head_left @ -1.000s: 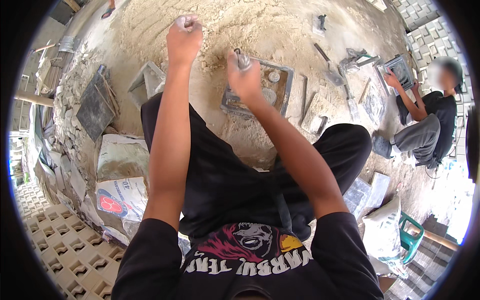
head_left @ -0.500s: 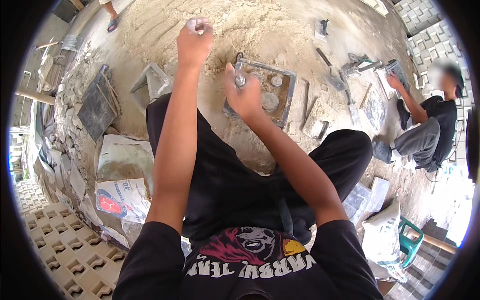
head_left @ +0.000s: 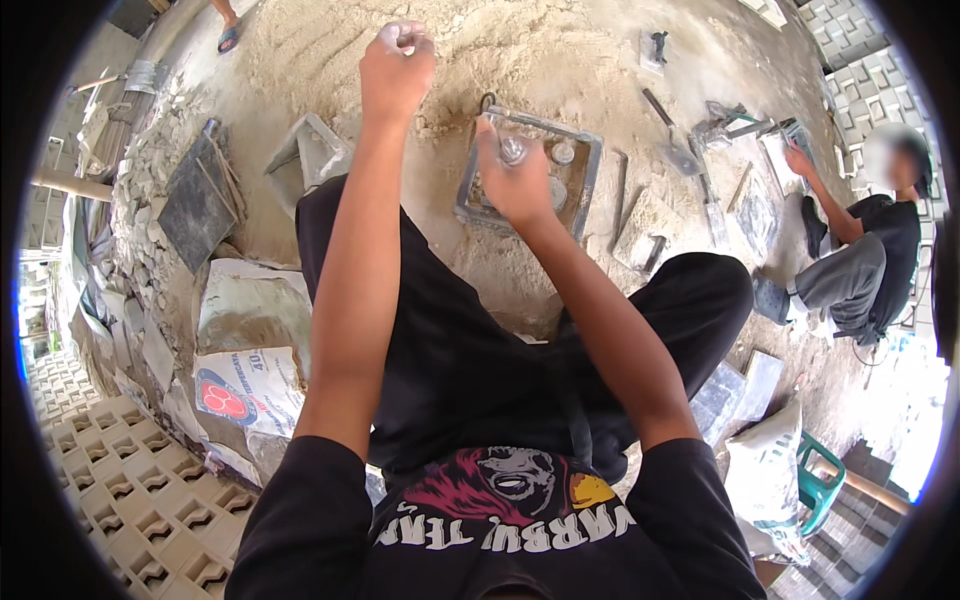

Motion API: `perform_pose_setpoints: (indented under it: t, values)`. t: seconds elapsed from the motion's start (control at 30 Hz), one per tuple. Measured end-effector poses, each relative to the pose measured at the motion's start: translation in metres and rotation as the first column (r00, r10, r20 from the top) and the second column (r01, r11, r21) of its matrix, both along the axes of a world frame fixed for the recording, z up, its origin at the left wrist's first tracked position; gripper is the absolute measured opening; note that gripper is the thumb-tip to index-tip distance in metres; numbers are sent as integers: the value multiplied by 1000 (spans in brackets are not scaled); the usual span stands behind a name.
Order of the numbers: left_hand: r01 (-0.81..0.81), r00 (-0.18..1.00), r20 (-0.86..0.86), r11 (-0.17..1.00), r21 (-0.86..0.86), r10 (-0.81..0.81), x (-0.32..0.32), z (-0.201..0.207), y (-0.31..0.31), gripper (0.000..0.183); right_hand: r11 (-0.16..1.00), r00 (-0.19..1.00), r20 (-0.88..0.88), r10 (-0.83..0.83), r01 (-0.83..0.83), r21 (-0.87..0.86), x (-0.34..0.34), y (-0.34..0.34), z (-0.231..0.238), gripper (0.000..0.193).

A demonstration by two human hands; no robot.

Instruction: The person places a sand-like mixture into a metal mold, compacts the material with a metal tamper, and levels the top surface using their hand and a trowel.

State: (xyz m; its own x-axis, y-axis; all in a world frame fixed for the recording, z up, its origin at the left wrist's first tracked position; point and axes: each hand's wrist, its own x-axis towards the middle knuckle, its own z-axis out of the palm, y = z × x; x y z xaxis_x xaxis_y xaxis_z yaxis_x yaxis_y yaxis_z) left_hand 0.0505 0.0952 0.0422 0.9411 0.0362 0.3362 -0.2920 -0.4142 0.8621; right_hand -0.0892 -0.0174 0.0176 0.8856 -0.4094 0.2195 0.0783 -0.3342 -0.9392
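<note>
My left hand (head_left: 398,75) is raised beyond the mould, its fingers curled and coated in pale dust; I cannot make out whether anything lies inside them. Over the mould, my right hand (head_left: 518,182) is closed around a shiny, round-topped metal piece (head_left: 513,150), whose lower part is hidden by the fingers. Under that hand lies a square metal mould frame (head_left: 592,160) on the sandy ground. Inside it sit round pieces, among them a small disc (head_left: 563,152) near the far right corner and a larger one (head_left: 557,192) partly covered by my hand.
Pale sand (head_left: 320,50) spreads beyond the mould. To the right are a trowel (head_left: 680,158), a metal bar (head_left: 619,200) and a sand-covered plate (head_left: 645,225). A co-worker (head_left: 865,240) crouches far right. At left are a dark slab (head_left: 200,205), rubble and a paper sack (head_left: 250,390).
My right hand has shifted slightly right over the mould, still around the metal piece. The left hand has risen a little farther away. The whole view has moved slightly.
</note>
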Motion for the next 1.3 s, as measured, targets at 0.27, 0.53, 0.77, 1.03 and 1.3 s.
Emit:
perform_pose_setpoints:
  t: [0.27,0.53,0.77,1.03,1.3]
  values:
    - [38,999,25,999,-12,-38,2,-1,-4,36,999,999,-6,50,-50,-21,-3,-7,-12,44]
    - [37,999,14,999,-21,-36,-7,4,-9,31,998,998,53,-43,46,-40,-10,-21,-9,44]
    - [85,996,41,996,-15,-84,-15,2,-22,31,986,981,129,-142,152,-72,-11,-42,-13,44]
    - [73,997,25,997,19,-74,-14,-2,-21,33,975,976,80,-204,209,-69,-17,-41,13,45]
    - [127,992,-10,992,25,-127,-17,-5,-26,35,992,988,124,-92,102,-78,-24,-47,14,50]
